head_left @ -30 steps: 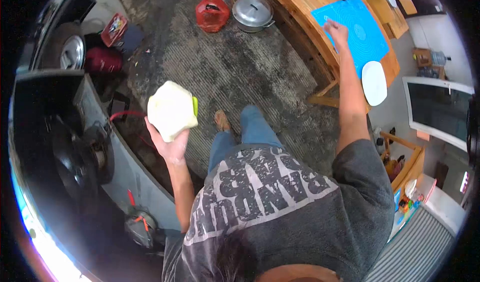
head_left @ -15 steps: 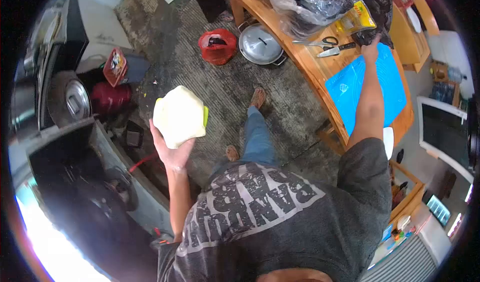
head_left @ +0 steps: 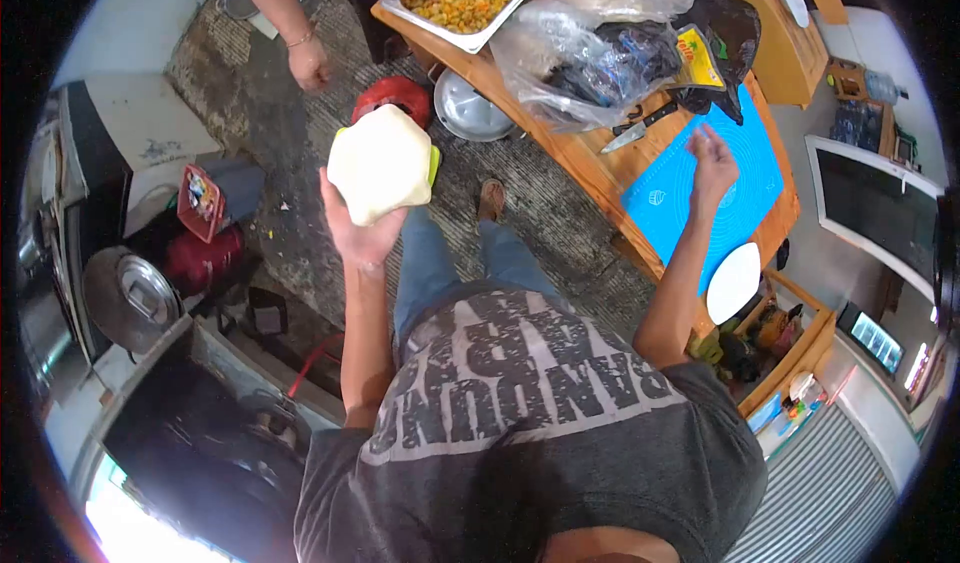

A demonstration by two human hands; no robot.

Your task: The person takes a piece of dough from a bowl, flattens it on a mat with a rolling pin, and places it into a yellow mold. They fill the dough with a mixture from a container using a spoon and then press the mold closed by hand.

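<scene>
My left hand (head_left: 356, 231) is raised, palm up, and carries a pale cream lump in a light green bowl (head_left: 384, 164) above the floor. My right hand (head_left: 712, 163) hovers over the blue silicone mat (head_left: 745, 178) on the wooden table (head_left: 580, 168), fingers loosely curled and holding nothing I can make out. A knife (head_left: 637, 128) lies on the table just left of the mat, beside clear and black plastic bags (head_left: 610, 58). A steel tray of yellow and orange food (head_left: 455, 3) sits at the table's far end.
Another person's hand (head_left: 308, 63) hangs near the far floor. A red bag (head_left: 392, 93) and a steel pot lid (head_left: 470, 113) sit on the floor by the table. A white plate (head_left: 733, 281) lies at the mat's near end. A stove and pot (head_left: 125, 298) stand to the left.
I have stepped closer to the table. My left hand has carried the bowl up and toward the table. My right hand has drawn back from the bags to above the blue mat.
</scene>
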